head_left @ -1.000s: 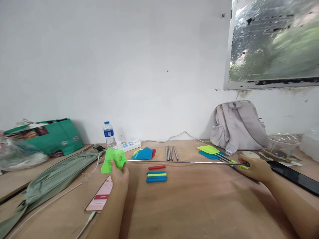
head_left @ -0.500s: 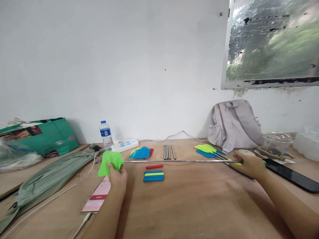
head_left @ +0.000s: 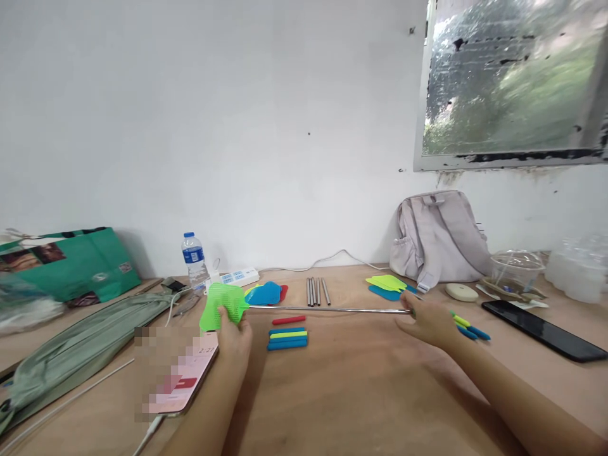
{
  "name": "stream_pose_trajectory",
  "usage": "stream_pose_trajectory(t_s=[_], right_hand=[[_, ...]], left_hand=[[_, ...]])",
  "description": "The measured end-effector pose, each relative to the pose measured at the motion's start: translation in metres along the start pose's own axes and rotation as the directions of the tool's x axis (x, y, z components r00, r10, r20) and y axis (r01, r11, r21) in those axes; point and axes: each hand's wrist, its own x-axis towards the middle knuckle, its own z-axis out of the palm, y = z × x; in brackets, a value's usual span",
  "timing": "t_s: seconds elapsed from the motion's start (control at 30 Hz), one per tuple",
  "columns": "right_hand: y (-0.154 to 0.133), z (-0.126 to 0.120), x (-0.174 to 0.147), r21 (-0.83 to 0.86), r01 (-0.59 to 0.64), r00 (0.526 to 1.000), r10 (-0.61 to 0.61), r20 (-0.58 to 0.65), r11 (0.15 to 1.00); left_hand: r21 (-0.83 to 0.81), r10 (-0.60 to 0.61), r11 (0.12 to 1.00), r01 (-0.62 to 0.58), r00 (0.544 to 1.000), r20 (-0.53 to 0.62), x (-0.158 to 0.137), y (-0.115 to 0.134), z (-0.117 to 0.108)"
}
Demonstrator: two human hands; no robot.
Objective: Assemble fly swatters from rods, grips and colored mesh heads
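1. Now the left hand [head_left: 234,335] pinches the green mesh swatter head [head_left: 222,305], fingers closed on its lower edge.
2. Opposite, the right hand [head_left: 427,320] curls closed round the far end of the metal rod [head_left: 327,309], which hangs level just above the wooden table [head_left: 361,386].
3. Keeping rod and head in one straight line seems wise (a tilt could bend the joint).
4. Coloured grips [head_left: 287,337] lie just beneath; spare rods [head_left: 317,291] beyond.
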Motion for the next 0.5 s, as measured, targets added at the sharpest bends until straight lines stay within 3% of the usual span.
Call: stream_pose_trajectory(t_s=[0.2,0.5], right_hand=[[-0.04,0.007,-0.003,0.056,-0.043,0.999,0.044,-0.009,0.997],[-0.059,0.007,-0.012,0.091,-0.128,0.99,0.123,0.066,0.988]], left_hand=[[0.012,-0.009,1.0,0.009,1.0,0.025,-0.025,-0.015,0.01],[-0.067,-0.069,0.995,0.067,0.997,-0.02,-0.029,-0.001,0.013]])
